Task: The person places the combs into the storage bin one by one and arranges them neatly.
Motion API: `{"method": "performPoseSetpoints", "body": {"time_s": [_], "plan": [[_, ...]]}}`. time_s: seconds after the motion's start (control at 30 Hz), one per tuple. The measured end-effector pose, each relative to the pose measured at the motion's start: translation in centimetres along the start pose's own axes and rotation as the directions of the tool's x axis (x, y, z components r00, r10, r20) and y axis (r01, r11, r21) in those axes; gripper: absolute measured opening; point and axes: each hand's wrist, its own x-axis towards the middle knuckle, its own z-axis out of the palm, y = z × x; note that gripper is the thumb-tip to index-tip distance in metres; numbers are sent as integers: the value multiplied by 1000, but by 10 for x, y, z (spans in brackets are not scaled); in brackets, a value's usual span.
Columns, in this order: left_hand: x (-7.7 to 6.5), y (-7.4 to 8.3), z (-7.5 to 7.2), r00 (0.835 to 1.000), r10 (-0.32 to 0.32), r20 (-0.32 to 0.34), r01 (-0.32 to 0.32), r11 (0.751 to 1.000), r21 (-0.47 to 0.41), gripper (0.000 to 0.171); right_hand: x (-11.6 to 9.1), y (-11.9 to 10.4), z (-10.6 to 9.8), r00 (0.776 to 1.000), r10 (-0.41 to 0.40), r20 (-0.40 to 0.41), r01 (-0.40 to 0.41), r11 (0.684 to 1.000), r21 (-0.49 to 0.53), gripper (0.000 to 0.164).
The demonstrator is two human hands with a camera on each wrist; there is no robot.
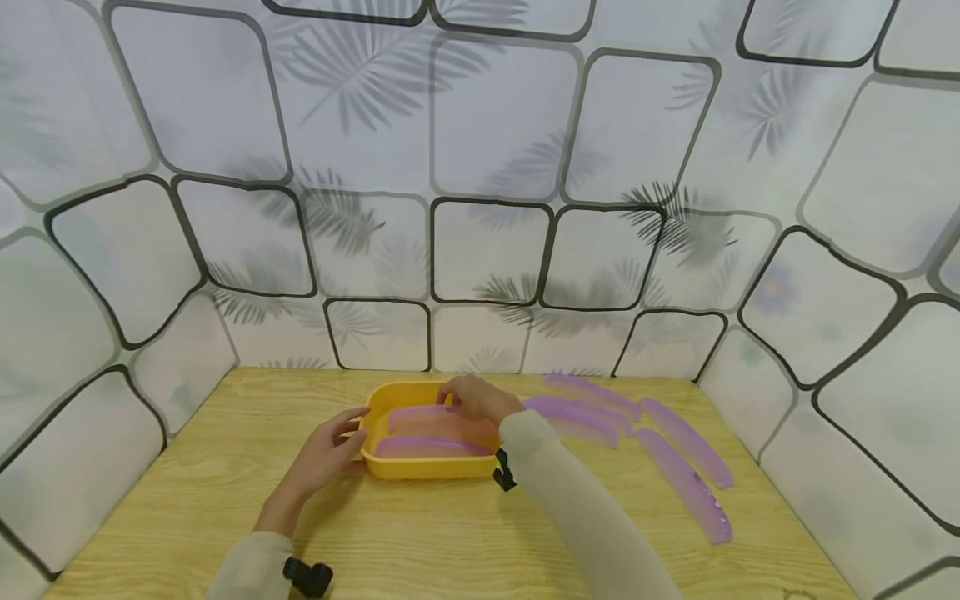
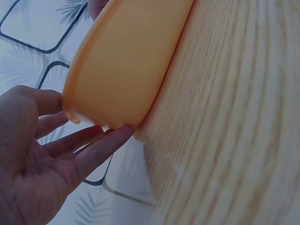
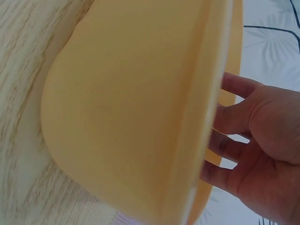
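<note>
A yellow-orange plastic basin (image 1: 431, 468) stands on the wooden table. Inside it lie two curved, translucent purple strips, a front strip (image 1: 431, 447) and a rear strip (image 1: 416, 412). My left hand (image 1: 327, 450) is at the basin's left end; in the left wrist view its fairly straight fingers (image 2: 105, 152) touch the outside wall. Over the basin's far right part, my right hand (image 1: 476, 400) reaches down beside the rear strip. The right wrist view has that hand's fingertips hidden behind the basin rim (image 3: 206, 117), so I cannot tell whether they pinch the strip.
To the basin's right, several more purple strips lie on the table: a back strip (image 1: 592, 392), overlapping strips (image 1: 581, 417) nearer the right arm, and two at the far right, an outer one (image 1: 686, 440) and a front one (image 1: 684, 485). Patterned wall covering (image 1: 487, 250) borders the table (image 1: 420, 542).
</note>
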Motion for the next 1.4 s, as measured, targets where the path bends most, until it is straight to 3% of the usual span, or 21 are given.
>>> {"method": "performPoseSetpoints", "body": {"time_s": [0.1, 0.3, 0.67, 1.03, 1.4], "plan": [[0, 0, 0, 1000, -4, -1, 4, 1000, 4, 51, -1, -1, 0, 1000, 11, -7, -11, 1000, 0, 27], [-1, 1, 0, 1000, 7, 15, -7, 1000, -12, 52, -4, 2, 2, 999, 36, 2, -36, 995, 97, 44], [0, 1, 0, 1000, -7, 3, 7, 1000, -1, 51, -18, 15, -5, 999, -2, -33, 11, 965, 260, 47], [0, 1, -3, 1000, 5, 8, -5, 1000, 2, 52, -46, 28, -23, 989, -84, -120, 111, 964, 241, 47], [2, 0, -2, 1000, 12, 14, -12, 1000, -3, 52, -88, 48, -27, 977, -48, -209, 101, 962, 252, 42]]}}
